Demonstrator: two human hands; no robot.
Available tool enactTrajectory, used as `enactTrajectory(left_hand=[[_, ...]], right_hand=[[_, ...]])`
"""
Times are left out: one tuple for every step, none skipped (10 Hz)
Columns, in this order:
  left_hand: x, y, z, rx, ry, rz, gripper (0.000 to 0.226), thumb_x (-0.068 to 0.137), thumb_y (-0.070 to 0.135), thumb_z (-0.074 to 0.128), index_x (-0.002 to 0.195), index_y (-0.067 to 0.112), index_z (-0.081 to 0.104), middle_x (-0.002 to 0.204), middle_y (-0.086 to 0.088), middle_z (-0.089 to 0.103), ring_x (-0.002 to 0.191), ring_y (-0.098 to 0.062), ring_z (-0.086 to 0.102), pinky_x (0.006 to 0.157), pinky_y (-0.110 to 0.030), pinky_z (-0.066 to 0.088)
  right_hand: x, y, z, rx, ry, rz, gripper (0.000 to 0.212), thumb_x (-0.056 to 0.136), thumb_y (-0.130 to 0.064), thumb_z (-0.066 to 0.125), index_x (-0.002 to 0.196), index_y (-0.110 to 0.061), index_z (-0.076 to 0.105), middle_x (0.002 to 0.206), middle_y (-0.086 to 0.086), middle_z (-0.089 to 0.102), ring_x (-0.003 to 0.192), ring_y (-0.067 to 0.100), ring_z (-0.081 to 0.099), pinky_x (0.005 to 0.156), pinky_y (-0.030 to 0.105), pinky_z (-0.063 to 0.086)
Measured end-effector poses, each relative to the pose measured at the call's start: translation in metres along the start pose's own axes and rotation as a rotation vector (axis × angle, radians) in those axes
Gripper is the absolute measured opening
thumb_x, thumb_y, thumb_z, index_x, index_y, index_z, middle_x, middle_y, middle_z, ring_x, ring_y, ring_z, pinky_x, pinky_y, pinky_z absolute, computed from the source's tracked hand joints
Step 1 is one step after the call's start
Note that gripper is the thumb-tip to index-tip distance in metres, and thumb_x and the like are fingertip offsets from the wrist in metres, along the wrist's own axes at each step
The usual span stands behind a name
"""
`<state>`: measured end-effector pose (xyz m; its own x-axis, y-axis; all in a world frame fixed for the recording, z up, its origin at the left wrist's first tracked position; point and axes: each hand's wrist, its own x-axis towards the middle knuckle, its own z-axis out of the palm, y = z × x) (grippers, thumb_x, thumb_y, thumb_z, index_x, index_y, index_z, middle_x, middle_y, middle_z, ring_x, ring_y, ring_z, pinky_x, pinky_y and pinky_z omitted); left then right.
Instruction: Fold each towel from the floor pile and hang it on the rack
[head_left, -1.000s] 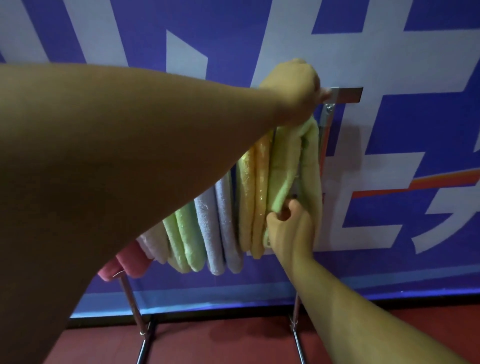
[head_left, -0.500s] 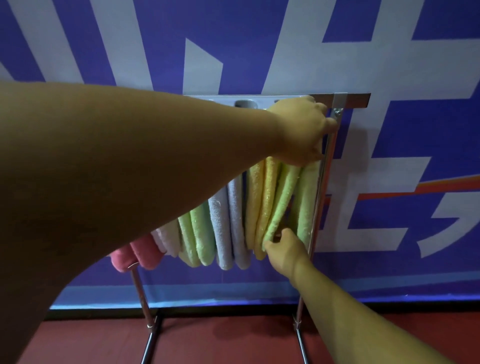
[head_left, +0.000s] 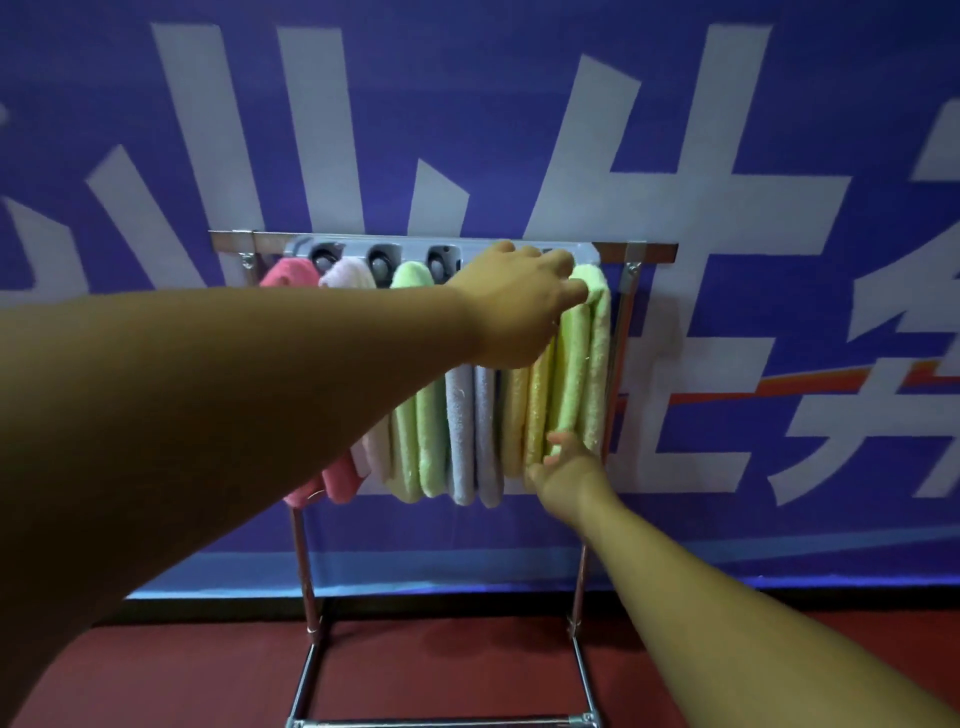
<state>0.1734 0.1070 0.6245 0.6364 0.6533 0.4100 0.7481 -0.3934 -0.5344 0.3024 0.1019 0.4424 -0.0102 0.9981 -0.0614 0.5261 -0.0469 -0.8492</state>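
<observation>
A metal towel rack (head_left: 621, 332) stands against a blue banner, and several folded towels hang from its grey holder bar (head_left: 363, 248): pink, pale pink, green, lavender and yellow. A light green towel (head_left: 576, 374) hangs at the right end. My left hand (head_left: 514, 306) reaches over the top of the row and pinches the top fold of this towel between thumb and fingers. Below, my right hand (head_left: 563, 470) holds the towel's lower end with its fingertips. My left forearm hides parts of the pink and green towels.
The rack's legs and chrome base bar (head_left: 441, 719) stand on a dark red floor (head_left: 441, 660). The blue banner with large white letters (head_left: 675, 156) hangs right behind the rack. The floor pile of towels is out of view.
The light green towel's top has come down from above the bar into the right-end slot. The view pulled back, showing the whole rack. My right hand stays at the towel's lower end.
</observation>
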Motion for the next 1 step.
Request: enactTrajectory(left_hand=[[-0.0367, -0.0069, -0.0308, -0.005, -0.002, -0.097, 0.042, 0.089, 0.035, 0.051, 0.13, 0.027, 0.051, 0.128, -0.006, 0.053, 0.103, -0.034, 0.061, 0.084, -0.044, 0.048]], right_hand=[[-0.0445, -0.0516, -0.0132, -0.012, 0.016, -0.108, 0.052, 0.093, -0.008, 0.056, 0.143, -0.015, 0.042, 0.135, 0.01, 0.054, 0.122, 0.028, 0.055, 0.089, 0.024, 0.042]])
